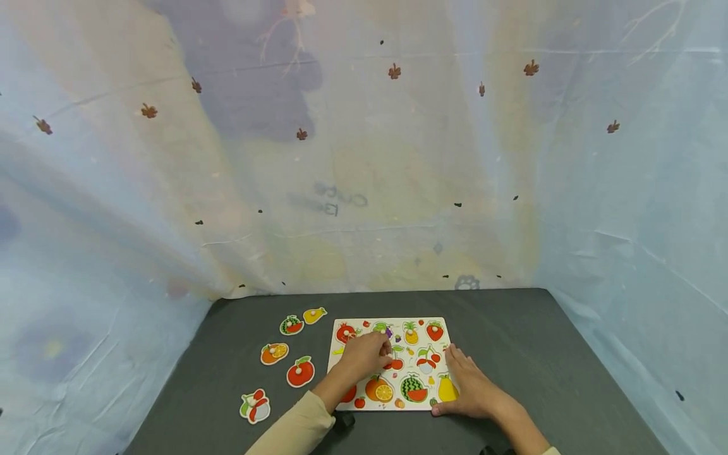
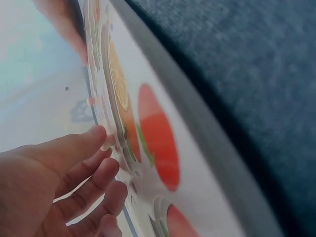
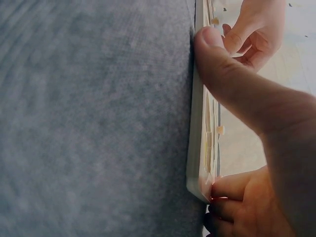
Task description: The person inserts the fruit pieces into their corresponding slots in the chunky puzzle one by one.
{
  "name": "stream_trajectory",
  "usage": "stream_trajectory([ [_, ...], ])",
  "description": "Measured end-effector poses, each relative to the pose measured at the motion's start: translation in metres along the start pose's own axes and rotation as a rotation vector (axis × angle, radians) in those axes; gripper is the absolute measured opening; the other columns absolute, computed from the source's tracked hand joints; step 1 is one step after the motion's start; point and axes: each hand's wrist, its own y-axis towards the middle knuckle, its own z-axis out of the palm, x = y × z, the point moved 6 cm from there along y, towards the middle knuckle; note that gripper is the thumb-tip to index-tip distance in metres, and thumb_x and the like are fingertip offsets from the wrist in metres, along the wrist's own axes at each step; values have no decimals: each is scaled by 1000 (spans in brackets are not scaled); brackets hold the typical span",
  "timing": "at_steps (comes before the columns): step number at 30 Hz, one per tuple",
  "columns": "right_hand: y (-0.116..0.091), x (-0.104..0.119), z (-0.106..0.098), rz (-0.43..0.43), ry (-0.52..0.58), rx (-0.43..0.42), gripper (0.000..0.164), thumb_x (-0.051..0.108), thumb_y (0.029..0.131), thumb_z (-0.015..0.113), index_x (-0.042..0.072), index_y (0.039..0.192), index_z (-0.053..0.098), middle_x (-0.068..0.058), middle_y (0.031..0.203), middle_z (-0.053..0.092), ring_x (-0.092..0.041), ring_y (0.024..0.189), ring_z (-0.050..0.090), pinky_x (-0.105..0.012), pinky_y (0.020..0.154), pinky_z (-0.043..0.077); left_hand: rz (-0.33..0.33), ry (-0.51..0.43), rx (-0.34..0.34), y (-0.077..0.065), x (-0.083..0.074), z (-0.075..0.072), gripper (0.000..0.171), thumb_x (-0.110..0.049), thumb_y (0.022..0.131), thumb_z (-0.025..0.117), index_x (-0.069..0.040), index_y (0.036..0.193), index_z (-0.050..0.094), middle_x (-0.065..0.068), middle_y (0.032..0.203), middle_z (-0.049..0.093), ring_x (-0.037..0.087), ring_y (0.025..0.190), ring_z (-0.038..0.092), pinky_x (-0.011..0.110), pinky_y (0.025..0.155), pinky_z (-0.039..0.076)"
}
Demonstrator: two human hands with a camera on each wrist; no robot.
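A white fruit puzzle board (image 1: 392,405) lies on the dark table. My left hand (image 1: 364,355) is over its middle, with thumb and fingertips at the small knob of a cherry piece (image 1: 396,364). In the left wrist view, the left hand (image 2: 74,173) has its thumb and curled fingers around that knob, beyond the orange piece (image 2: 118,81). My right hand (image 1: 473,387) holds the board's near right corner, thumb on the front edge, fingers along the right side. In the right wrist view, the right thumb (image 3: 222,64) presses the board's edge.
Left of the board lie loose knobbed pieces: a pear (image 1: 315,315), a watermelon (image 1: 292,325), an orange (image 1: 275,354), a red round fruit (image 1: 300,372) and a red, green and white piece (image 1: 255,406). A patterned curtain (image 1: 370,158) hangs behind the table.
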Motion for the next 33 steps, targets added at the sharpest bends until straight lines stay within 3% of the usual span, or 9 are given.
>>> stream_trajectory([
  [6, -1, 0, -1, -12, 11, 1, 138, 60, 75, 93, -14, 164, 18, -35, 173, 12, -51, 161, 16, -67, 127, 15, -13, -30, -23, -5, 11, 0, 20, -37, 95, 85, -27, 90, 68, -16, 83, 60, 2, 68, 52, 26, 62, 45],
  [12, -2, 1, -2, -3, 8, 0, 139, 60, 74, 94, -14, 164, 18, -35, 173, 12, -51, 161, 16, -67, 127, 14, -24, -4, -62, -16, 24, -9, 18, -36, 95, 84, -26, 91, 70, -15, 83, 61, 1, 67, 51, 26, 61, 45],
  [24, -2, 2, -1, 3, 2, -5, 139, 60, 73, 95, -14, 164, 20, -35, 172, 15, -51, 160, 18, -66, 127, 15, -76, -16, -97, -46, 45, -38, 18, -32, 93, 86, -25, 93, 70, -13, 87, 64, 5, 69, 54, 32, 62, 48],
  [33, -1, 1, -1, 8, -17, -10, 139, 61, 72, 95, -14, 163, 22, -35, 172, 17, -51, 160, 20, -65, 127, 16, -129, 0, -142, -73, 74, -59, 18, -33, 93, 87, -25, 98, 72, -9, 92, 66, 5, 70, 53, 29, 63, 46],
])
